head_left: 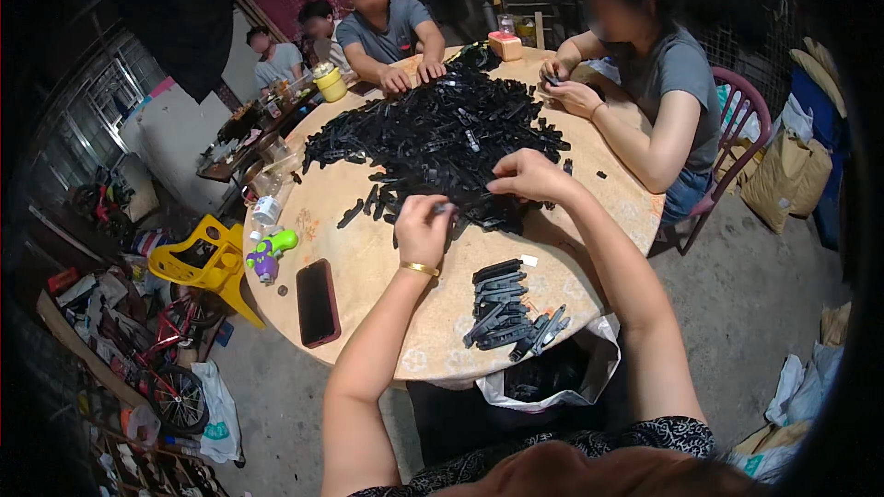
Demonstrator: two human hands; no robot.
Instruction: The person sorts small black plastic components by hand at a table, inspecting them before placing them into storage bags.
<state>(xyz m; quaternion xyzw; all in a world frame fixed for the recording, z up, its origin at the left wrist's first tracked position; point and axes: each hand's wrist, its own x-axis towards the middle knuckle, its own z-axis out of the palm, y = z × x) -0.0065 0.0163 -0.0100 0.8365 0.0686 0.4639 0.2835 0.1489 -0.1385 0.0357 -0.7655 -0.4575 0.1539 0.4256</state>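
At the near edge of the black parts heap (pixel 442 133), my left hand (pixel 422 228) pinched a small black piece (pixel 446 208); my right hand (pixel 529 175), fingers pressed together, touched the pile. Sorted stack (pixel 502 304) lay near the round table's rim (pixel 368 364), phone (pixel 318 302) well left, bare tabletop between.

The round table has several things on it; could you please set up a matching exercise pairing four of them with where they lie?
Things:
1. phone
2. toy
3. yellow cup
4. small stack of black parts

Places:
A. far rim of the round table, by the seated person in a grey shirt
B. near edge, below the person's right hand
C. left rim, beside the yellow plastic seat
D. left of the person's left forearm, flat on the table

Pairs: 1-D, 2-C, 3-A, 4-B
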